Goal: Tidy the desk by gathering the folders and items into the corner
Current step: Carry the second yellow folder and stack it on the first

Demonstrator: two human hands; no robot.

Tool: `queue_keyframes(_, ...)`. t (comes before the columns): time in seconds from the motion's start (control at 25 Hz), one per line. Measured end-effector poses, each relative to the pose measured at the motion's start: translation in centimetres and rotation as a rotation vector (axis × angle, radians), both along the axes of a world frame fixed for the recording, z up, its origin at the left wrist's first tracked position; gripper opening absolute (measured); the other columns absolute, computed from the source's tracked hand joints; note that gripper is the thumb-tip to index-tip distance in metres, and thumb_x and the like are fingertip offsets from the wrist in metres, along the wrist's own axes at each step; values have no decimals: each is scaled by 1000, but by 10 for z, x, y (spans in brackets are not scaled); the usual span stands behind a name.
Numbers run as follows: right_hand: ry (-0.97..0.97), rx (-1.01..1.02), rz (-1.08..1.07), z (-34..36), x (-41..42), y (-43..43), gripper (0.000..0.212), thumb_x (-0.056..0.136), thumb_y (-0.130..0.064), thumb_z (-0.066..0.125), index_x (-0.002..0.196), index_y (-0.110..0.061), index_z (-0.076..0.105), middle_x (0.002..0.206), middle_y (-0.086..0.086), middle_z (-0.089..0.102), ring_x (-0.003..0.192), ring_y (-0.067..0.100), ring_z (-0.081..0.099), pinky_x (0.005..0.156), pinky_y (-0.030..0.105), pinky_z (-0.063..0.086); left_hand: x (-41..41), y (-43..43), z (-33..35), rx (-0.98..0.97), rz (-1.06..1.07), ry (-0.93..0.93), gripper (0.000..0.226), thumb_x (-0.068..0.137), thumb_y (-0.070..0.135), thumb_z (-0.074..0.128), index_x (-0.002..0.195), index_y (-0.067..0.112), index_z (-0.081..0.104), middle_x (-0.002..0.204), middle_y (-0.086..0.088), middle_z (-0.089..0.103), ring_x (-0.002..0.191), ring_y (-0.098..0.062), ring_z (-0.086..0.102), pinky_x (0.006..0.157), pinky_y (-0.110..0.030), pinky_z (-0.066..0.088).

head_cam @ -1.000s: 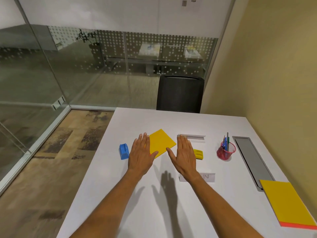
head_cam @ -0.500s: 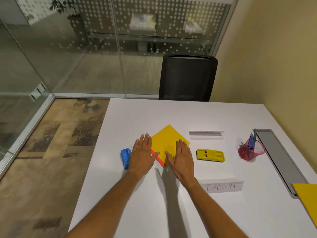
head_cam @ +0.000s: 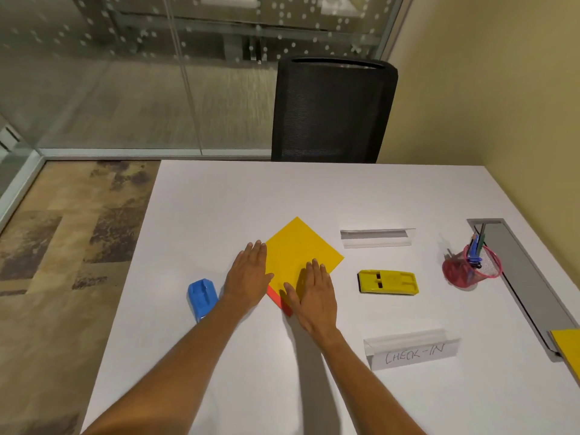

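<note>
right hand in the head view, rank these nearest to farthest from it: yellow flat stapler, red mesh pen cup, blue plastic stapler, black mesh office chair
From the right hand:
1. Yellow flat stapler, just to its right on the desk.
2. Blue plastic stapler, to the left, beyond the left hand.
3. Red mesh pen cup, far right, beside the grey desk slot.
4. Black mesh office chair, behind the desk's far edge.

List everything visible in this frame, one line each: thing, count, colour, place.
folder: 1, yellow over red, desk centre
second folder: 1, yellow, right edge, cut off
stapler: 1, blue, left of the hands
hole punch: 1, yellow, right of centre
sign holders: 2, clear, one reads CHECK-IN
pen cup: 1, red mesh, right
cable tray: 1, grey, right
chair: 1, black, far side
desk: 1, white
left hand: flat, folder's left edge
right hand: flat on folder
</note>
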State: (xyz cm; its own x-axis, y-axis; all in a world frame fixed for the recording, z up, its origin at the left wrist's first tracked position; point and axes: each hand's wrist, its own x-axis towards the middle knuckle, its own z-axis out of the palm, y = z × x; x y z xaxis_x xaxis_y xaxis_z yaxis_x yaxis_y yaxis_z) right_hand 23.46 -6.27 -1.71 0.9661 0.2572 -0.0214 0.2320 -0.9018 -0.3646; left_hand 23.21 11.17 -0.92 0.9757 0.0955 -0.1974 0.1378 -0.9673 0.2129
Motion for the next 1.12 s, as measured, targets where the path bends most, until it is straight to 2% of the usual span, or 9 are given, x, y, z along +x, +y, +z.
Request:
queue_keyframes(0.16, 52, 20, -16, -24, 12, 1, 83, 90, -63, 29, 149, -4, 26, 159, 12, 20, 148, 29, 13, 120, 37, 14, 19, 0, -24, -39, 16, 25, 77, 103, 44, 44, 158, 4, 7, 167, -16, 12, 155, -31, 14, 125, -37, 16)
queue_keyframes(0.28, 59, 51, -5, -37, 12, -3, 82, 92, -61, 36, 149, -3, 25, 159, 12, 18, 149, 28, 10, 120, 34, 10, 24, -7, -32, -178, 111, 3, 76, 100, 40, 53, 156, 1, 18, 163, -19, 25, 151, -33, 26, 122, -39, 26)
queue_keyframes(0.4, 65, 81, 5, -41, 13, -7, 87, 90, -66, 33, 150, -4, 21, 160, 10, 14, 149, 26, 6, 118, 29, 6, 32, -10, -32, -340, 262, -75, 74, 91, 32, 71, 148, 2, 36, 149, -20, 43, 137, -35, 43, 110, -42, 40)
queue_keyframes(0.48, 77, 100, 15, -40, 14, -9, 91, 87, -69, 32, 150, -5, 21, 161, 9, 13, 150, 25, 6, 117, 27, 5, 42, -9, -25, -355, 368, -84, 76, 82, 32, 80, 143, 4, 44, 140, -20, 50, 130, -36, 47, 103, -45, 44)
queue_keyframes(0.6, 104, 125, 44, -38, 15, -13, 93, 85, -69, 38, 150, -4, 22, 161, 10, 14, 149, 26, 7, 117, 27, 6, 48, -7, -19, -339, 505, 4, 80, 74, 40, 85, 137, 5, 49, 134, -20, 54, 126, -37, 50, 100, -47, 46)
queue_keyframes(0.76, 173, 169, 82, -33, 15, -21, 91, 84, -54, 60, 150, -6, 21, 161, 9, 14, 149, 26, 8, 119, 33, 13, 35, -10, -22, -375, 599, 53, 81, 66, 44, 90, 129, 6, 56, 131, -19, 55, 122, -37, 53, 98, -48, 48)
queue_keyframes(0.88, 228, 192, 92, -32, 13, -27, 93, 82, -45, 68, 151, -7, 19, 161, 7, 12, 149, 24, 8, 119, 34, 15, 25, -15, -22, -426, 674, 60, 79, 64, 45, 91, 123, 3, 59, 129, -19, 53, 122, -38, 52, 98, -47, 47)
queue_keyframes(1.04, 273, 242, 74, -27, 8, -34, 96, 79, -43, 72, 151, -9, 18, 161, 6, 10, 149, 24, 8, 119, 35, 16, 8, -17, -15, -701, 729, 17, 64, 72, 28, 89, 118, 0, 53, 119, -20, 61, 112, -37, 59, 81, -37, 45)
queue_keyframes(1.12, 296, 254, 58, -22, 2, -38, 96, 79, -42, 72, 151, -10, 16, 162, 6, 9, 149, 24, 9, 119, 36, 16, -5, -19, -9, -820, 775, -25, 56, 76, 17, 86, 119, 2, 53, 120, -19, 63, 111, -37, 60, 83, -38, 48)
